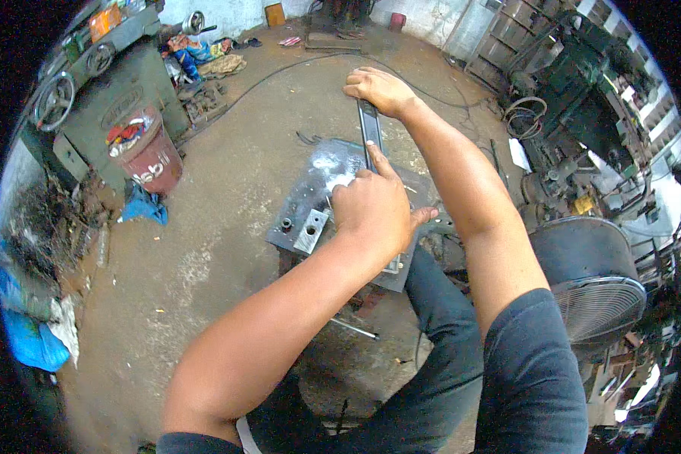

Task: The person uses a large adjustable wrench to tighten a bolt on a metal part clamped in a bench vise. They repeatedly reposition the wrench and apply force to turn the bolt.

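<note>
A long, flat dark metal wrench [370, 127] with a recessed handle stands out away from me over a low metal work table [299, 193]. My right hand [384, 91] is closed round its far end. Over the near end lies my left hand [374, 208], index finger along the handle, thumb stuck out to the right and the other fingers curled. That hand hides the wrench's head and whatever it sits on. Left of it on the table are a light metal block with holes [311, 231] and a small round metal part [286, 224]. Pale powdery smears mark the tabletop.
A large drum fan [598, 303] stands close by my right arm. At left are a reddish bucket of rags [153, 159], a blue cloth [144, 206] and a green machine with a handwheel [55, 101]. A dark cable [253, 85] crosses the floor. A metal rod [354, 328] shows below the table.
</note>
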{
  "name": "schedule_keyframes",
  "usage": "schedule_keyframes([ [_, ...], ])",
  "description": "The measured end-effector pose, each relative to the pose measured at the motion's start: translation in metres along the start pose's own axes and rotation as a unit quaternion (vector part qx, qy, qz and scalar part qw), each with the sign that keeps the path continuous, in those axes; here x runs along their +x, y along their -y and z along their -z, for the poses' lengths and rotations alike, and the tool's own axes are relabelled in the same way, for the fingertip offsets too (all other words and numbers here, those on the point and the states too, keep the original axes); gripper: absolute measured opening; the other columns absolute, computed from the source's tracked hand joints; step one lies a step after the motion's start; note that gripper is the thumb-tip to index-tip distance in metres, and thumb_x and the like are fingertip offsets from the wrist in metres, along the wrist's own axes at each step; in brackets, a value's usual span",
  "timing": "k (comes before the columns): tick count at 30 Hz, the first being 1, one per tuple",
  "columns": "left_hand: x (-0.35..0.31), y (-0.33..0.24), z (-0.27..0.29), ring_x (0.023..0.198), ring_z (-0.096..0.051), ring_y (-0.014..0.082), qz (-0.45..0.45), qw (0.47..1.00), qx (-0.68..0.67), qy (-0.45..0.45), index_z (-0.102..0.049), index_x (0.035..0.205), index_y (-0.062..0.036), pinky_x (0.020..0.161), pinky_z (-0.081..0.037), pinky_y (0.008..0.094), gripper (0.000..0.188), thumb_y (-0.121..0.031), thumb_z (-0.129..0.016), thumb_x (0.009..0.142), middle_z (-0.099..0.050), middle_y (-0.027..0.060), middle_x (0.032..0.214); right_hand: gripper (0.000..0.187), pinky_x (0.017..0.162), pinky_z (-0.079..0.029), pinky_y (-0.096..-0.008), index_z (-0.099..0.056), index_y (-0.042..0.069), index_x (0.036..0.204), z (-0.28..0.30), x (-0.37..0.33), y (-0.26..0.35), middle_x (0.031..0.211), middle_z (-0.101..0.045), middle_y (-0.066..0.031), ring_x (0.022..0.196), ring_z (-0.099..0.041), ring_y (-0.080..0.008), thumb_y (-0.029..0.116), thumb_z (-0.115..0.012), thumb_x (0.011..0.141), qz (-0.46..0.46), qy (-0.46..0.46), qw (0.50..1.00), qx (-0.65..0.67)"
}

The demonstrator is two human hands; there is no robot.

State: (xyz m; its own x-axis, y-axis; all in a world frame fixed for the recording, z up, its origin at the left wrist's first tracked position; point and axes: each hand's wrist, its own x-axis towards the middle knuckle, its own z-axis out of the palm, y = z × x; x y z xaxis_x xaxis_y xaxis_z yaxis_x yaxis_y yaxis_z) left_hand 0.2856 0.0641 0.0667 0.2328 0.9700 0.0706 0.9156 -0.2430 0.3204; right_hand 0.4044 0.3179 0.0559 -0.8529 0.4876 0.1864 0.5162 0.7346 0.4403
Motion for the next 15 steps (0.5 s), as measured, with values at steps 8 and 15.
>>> schedule_keyframes([
  [8, -0.013, -0.007, -0.011, 0.091, -0.069, 0.0388, -0.174, 0.983, -0.037, 0.051, -0.051, 0.126, 0.015, 0.082, -0.056, 0.0445, 0.101, -0.067, -0.073, 0.072, -0.069, 0.0261, 0.096, 0.018, 0.099, -0.045, -0.0441, -0.067, 0.007, 0.097, 0.031, -0.228, 0.007, 0.114, -0.065, -0.0157, 0.115, -0.058, -0.0333, 0.013, -0.06, 0.082, -0.261, 0.11, 0.958, -0.047],
  [15, -0.049, -0.009, -0.029, 0.098, -0.067, 0.0383, -0.4, 0.91, -0.053, 0.094, -0.067, 0.097, 0.0018, 0.09, -0.051, 0.0491, 0.064, -0.061, -0.061, 0.086, -0.069, 0.0216, 0.096, 0.029, 0.077, -0.052, -0.0488, -0.067, 0.002, 0.084, 0.173, -0.343, 0.26, 0.084, -0.067, -0.0215, 0.084, -0.064, -0.0376, 0.021, -0.073, 0.063, -0.481, 0.193, 0.855, 0.037],
])
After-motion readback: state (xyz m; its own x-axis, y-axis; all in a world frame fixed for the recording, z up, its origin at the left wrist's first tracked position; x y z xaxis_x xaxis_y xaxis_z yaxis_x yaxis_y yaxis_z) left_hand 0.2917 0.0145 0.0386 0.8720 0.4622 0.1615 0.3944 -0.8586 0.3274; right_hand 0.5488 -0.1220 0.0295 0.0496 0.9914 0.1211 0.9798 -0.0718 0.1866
